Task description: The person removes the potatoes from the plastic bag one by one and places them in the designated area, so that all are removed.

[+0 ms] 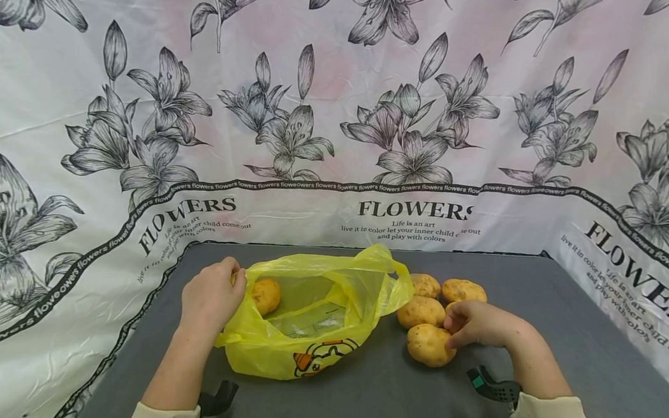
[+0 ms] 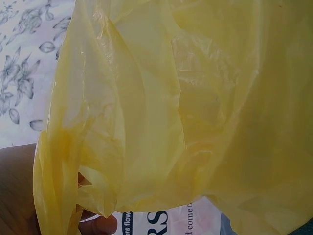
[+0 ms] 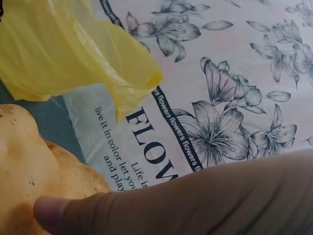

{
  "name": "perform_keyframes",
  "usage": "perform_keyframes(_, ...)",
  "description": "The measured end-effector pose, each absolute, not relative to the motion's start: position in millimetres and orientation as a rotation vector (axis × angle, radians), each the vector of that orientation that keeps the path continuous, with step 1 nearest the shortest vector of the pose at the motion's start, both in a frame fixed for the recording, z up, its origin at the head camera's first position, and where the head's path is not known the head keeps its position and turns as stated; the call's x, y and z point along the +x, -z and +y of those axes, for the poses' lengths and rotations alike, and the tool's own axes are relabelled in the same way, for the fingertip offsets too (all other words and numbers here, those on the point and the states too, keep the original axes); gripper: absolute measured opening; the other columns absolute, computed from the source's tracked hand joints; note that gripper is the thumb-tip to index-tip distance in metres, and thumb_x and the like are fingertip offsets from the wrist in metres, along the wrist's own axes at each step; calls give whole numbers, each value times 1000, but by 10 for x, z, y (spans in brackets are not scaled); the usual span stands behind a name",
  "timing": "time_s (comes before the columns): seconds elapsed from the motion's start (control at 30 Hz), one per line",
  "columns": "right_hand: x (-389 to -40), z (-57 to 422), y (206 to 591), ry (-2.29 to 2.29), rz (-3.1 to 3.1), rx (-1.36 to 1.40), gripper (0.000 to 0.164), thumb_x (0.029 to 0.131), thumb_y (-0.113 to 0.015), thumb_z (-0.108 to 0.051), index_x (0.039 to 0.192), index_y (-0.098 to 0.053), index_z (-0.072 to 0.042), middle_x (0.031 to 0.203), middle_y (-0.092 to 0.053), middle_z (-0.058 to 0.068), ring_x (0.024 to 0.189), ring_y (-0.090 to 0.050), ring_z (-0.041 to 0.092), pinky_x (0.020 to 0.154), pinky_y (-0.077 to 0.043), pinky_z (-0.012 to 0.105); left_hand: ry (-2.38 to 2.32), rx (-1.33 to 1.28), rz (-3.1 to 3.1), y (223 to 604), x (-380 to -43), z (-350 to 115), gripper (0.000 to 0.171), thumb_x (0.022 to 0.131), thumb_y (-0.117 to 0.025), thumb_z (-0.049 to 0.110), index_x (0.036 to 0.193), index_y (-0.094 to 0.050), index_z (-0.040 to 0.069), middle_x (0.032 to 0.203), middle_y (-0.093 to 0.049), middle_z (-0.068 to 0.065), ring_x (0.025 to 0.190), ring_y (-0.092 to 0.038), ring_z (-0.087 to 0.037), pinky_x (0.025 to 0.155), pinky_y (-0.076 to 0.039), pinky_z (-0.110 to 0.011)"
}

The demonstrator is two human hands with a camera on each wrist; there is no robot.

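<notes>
A yellow plastic bag (image 1: 246, 355) with a cartoon print stands with its mouth spread wide on the grey table. Inside, at its left end, lies one potato (image 1: 266, 295). My left hand (image 1: 210, 300) grips the bag's left rim with curled fingers; the bag's film covers much of that hand in the left wrist view. To the right of the bag several potatoes (image 1: 421, 311) sit in a close cluster. My right hand (image 1: 479, 325) holds the nearest potato (image 1: 429, 346) at its right side, the thumb (image 3: 73, 213) pressed on its skin. Its other fingers are hidden in the right wrist view.
The grey tabletop (image 1: 346, 406) reaches back to a white curtain (image 1: 312, 220) with flower prints and lettering. The bag's right handle (image 1: 399, 291) leans over beside the potatoes. Dark wrist-worn devices (image 1: 495, 388) sit below both hands.
</notes>
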State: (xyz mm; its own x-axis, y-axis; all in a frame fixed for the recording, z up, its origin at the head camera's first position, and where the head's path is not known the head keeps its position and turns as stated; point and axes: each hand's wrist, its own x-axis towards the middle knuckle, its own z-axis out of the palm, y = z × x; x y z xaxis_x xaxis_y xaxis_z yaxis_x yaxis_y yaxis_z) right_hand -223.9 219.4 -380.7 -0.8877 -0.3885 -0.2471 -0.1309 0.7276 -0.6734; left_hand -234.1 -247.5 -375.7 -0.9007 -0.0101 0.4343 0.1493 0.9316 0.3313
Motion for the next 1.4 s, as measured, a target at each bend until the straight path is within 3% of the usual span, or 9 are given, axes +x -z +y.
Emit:
perform_keyframes(0.5, -2161, 2131, 3677, 877, 2663, -353, 31, 78, -77, -24, 93, -60, -3, 82, -56, 3, 74, -50, 18, 63, -40, 34, 508, -96, -2666, 3758, -2325, -2480, 17, 93, -54, 24, 92, -63, 10, 76, -63, -5, 55, -53, -19, 45, -41, -37)
perform_keyframes(0.87, -2046, 2032, 3490, 908, 2788, -374, 49, 76, -77, -35, 112, -62, -5, 100, -63, 5, 90, -58, 16, 73, -47, 34, 501, -94, -2679, 3755, -2348, -2475, 17, 93, -54, 24, 92, -63, 10, 78, -64, -4, 58, -55, -20, 47, -43, -38)
perform_keyframes(1.13, -1976, 1957, 3404, 1017, 2830, -489, 48, 79, -74, -42, 115, -61, -14, 110, -62, 4, 100, -60, 20, 83, -47, 40, 495, -103, -2671, 3743, -2345, -2486, 17, 92, -54, 24, 93, -63, 10, 80, -65, -4, 59, -57, -21, 48, -44, -39)
perform_keyframes(1.4, -1926, 1862, 3348, 1145, 2882, -514, 50, 82, -70, -42, 119, -60, -11, 114, -63, 5, 105, -60, 24, 90, -45, 44, 503, -98, -2666, 3753, -2334, -2472, 17, 92, -55, 24, 93, -64, 10, 79, -65, -5, 58, -56, -21, 47, -43, -38)
